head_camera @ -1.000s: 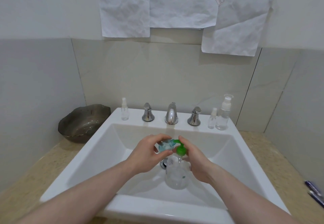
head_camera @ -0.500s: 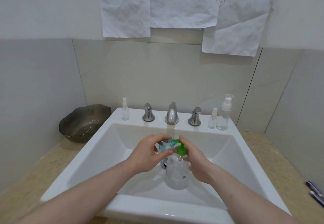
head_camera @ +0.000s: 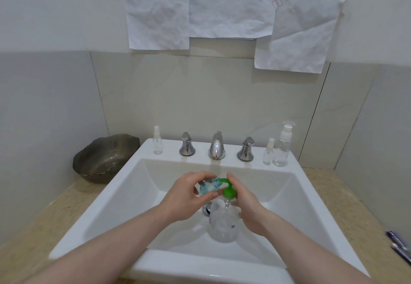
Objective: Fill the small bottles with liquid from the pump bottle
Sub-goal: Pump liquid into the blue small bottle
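Two hands over the sink [head_camera: 115, 194]: left hand [head_camera: 184, 197] fingers pinch small bottle [head_camera: 210, 187], right hand [head_camera: 246, 206] fingers curl round pump bottle [head_camera: 222, 223]

pump [head_camera: 229, 191] green | small bottle [head_camera: 210, 186] pale blue | sink [head_camera: 106, 203] white

Paper sheet [head_camera: 278, 3]: we are seeing two small outlined rectangles printed near its upper right, holding no characters we can read.
Pump bottle [head_camera: 223, 223]: we are making out a small greenish label patch on its clear body, too blurred to read.
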`<state>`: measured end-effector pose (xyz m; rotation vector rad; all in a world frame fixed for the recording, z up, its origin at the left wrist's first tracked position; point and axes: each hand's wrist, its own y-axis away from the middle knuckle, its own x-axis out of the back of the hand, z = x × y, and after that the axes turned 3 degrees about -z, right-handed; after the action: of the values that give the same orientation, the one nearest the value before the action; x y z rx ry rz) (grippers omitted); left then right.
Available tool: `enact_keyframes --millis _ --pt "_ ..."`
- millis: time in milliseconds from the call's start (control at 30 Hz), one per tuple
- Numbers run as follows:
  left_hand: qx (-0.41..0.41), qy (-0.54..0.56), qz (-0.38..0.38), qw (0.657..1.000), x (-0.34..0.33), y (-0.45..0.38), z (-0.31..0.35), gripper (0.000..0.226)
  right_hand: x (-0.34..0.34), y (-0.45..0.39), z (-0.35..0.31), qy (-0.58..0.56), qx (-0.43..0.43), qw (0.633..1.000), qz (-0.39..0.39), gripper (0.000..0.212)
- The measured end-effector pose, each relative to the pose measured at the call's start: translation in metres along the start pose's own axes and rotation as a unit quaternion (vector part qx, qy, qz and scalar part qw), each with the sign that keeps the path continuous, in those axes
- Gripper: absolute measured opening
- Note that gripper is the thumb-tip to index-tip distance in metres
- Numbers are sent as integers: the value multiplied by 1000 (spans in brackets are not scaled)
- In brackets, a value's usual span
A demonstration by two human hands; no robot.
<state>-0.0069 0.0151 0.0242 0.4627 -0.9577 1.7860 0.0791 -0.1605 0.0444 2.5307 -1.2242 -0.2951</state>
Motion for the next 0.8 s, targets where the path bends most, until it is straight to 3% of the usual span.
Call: enact_keyframes --millis 333,633,800 --pt "0 -14 -10 1000 0 0 -2 41 0 0 -4 -10 -15 1000 -7 40" --pt "4 -2 1 1000 1 0 -1 40 0 5 -5 -1 -12 1000 -10 47" --pt "4 -12 -8 1000 0 1 -3 41 0 2 -6 -13 -3 1000 -7 37"
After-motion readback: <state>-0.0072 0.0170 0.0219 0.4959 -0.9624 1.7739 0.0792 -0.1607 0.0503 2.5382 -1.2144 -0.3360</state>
